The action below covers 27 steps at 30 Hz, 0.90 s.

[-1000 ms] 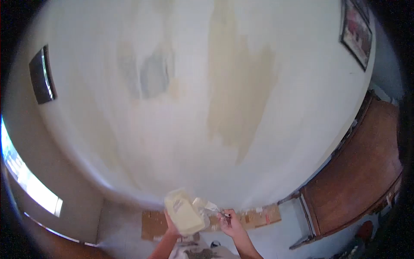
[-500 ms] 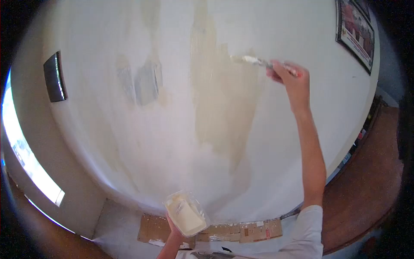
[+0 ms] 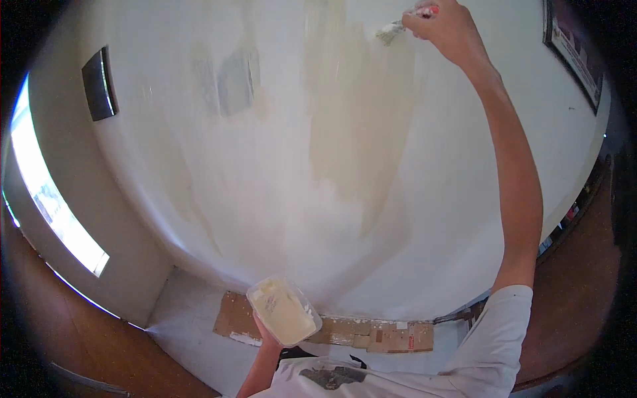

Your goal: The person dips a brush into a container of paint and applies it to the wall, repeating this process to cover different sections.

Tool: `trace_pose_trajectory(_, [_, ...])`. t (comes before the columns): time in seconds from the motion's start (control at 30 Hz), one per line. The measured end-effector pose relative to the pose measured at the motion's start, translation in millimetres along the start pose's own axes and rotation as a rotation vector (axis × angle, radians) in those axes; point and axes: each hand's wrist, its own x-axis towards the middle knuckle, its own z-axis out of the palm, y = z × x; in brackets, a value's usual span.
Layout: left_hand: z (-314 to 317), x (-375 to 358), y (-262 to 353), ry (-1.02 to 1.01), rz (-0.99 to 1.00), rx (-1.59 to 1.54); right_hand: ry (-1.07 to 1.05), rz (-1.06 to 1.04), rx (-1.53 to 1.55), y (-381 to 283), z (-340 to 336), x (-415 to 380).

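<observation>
- Left hand [image 3: 265, 335] grips tub [image 3: 309, 310], open side up, presumably keeping contents reachable.
- Right hand [image 3: 440, 26] grips brush [image 3: 387, 34] at wall [image 3: 451, 192].
- Cardboard [image 3: 391, 339] lines wall's lower edge, likely against drips.

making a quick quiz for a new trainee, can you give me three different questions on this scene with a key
1. True or false: the right hand is empty.
2. Fill in the blank: the clear tub of pale cream stuff is held in the ____ hand.
3. What lies on the floor along the foot of the wall?

Key:
1. False; it holds a brush.
2. Left; the left hand has it.
3. Cardboard.
</observation>
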Motion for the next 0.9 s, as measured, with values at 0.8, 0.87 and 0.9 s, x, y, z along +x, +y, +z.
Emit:
trace_pose_trajectory(0.8, [-20.9, 31.3, 28.8, -0.132, -0.243, 0.239, -0.136, 0.036, -0.104, 16.6, 10.8, -136.1])
trace_pose_trajectory(0.87, [-10.6, 31.3, 31.0, -0.121, -0.243, 0.272, -0.082, 0.058, -0.09, 24.9, -2.2, -113.2])
trace_pose_trajectory(0.9, [-5.4, 31.4, 30.4, -0.117, -0.241, 0.288, -0.053, 0.066, -0.085, 30.8, -8.9, -97.8])
